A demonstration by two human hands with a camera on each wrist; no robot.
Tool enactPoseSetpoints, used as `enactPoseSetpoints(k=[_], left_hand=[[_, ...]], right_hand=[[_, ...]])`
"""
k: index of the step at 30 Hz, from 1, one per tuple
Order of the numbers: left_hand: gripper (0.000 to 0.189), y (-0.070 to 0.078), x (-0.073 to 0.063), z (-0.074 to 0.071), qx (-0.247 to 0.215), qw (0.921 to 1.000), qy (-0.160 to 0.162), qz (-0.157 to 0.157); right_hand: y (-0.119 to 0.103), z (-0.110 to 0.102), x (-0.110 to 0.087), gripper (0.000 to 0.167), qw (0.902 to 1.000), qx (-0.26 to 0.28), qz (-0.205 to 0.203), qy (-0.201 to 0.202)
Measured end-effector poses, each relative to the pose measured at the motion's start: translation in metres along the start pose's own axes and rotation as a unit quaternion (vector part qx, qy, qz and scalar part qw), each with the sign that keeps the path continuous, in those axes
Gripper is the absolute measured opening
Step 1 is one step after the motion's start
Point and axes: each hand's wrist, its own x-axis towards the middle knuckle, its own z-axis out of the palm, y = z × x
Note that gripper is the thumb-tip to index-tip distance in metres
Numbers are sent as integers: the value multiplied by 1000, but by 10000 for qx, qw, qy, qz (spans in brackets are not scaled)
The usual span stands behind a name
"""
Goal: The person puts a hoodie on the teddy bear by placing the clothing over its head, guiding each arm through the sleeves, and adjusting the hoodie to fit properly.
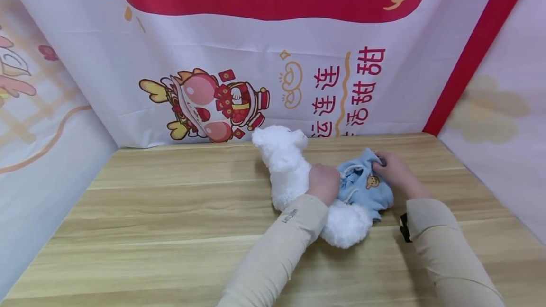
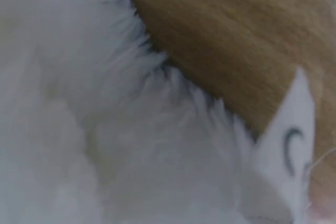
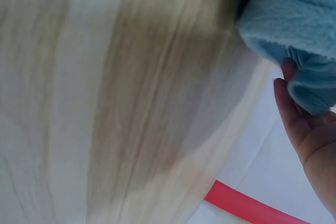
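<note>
A fluffy white plush toy point(image 1: 283, 169) lies on the wooden table, its head end toward the back wall. Against its right side is a small light-blue hoodie point(image 1: 368, 191) with pale drawstrings and a little brown figure on the front. My left hand point(image 1: 324, 184) lies across the middle of the toy, beside the hoodie's left edge; its fingertips are hidden. White fur point(image 2: 131, 150) and a white tag point(image 2: 287, 150) fill much of the left wrist view. My right hand point(image 1: 394, 172) pinches the hoodie's upper right edge. In the right wrist view its fingers point(image 3: 289, 108) hold the blue fabric point(image 3: 294, 19).
The wood-grain table point(image 1: 149, 221) extends left and in front of the toy. Behind it hangs a white printed cloth point(image 1: 200, 37) with red lettering and a cartoon figure. Printed panels stand on both sides, and a red strip point(image 1: 465, 70) runs down at the right.
</note>
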Motion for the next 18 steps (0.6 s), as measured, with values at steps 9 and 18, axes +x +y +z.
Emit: enactPoseSetpoints(k=[9,18], left_hand=[[39,-7,2,-9,-1897,9813,120,-310],[30,-26,3,-17,-5210,8460,961,-601]], right_hand=[[-1,-6,-1,45,9993,80,-25,362],[-13,-9,4,32,9925,432,29,1147]])
